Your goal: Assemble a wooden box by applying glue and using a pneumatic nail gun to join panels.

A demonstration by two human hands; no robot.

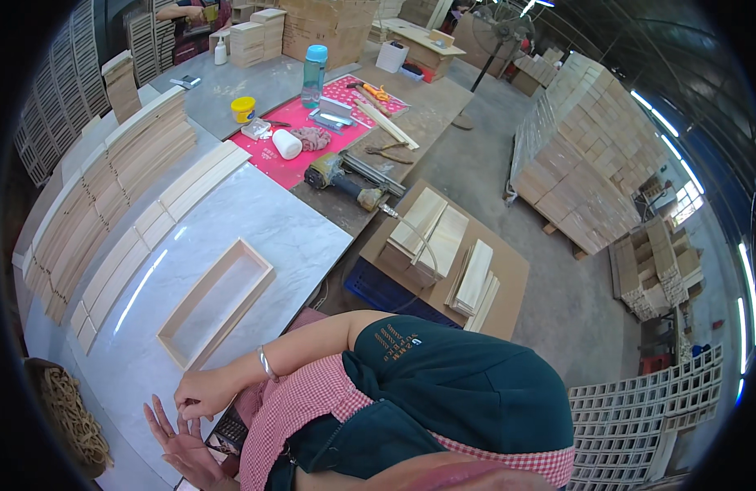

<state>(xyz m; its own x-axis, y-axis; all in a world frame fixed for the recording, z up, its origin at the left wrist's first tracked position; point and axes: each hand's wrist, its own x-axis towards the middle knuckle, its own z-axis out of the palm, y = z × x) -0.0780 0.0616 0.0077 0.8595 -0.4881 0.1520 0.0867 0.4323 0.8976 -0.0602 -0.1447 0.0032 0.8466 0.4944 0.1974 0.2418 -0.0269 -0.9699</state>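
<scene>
My left hand [186,452] is at the lower left, palm up with its fingers spread, beside the edge of the marbled white tabletop [304,221]. Right above it, my right hand [208,394], with a silver bangle [267,364] on the wrist, has its fingers curled in a pinch near the left fingers. Whatever those fingertips hold, if anything, is too small to make out. Just beyond my hands a long, shallow wooden box frame [178,326] lies on the tabletop, touched by neither hand.
Stacked wooden strips [108,196] line the table's far left. A nail gun [345,182] with a hose lies beyond, near a pink mat [272,168] carrying a bottle [313,78] and tools. Boards [431,233] sit on cardboard at right. A bin of curled strips [71,421] stands lower left.
</scene>
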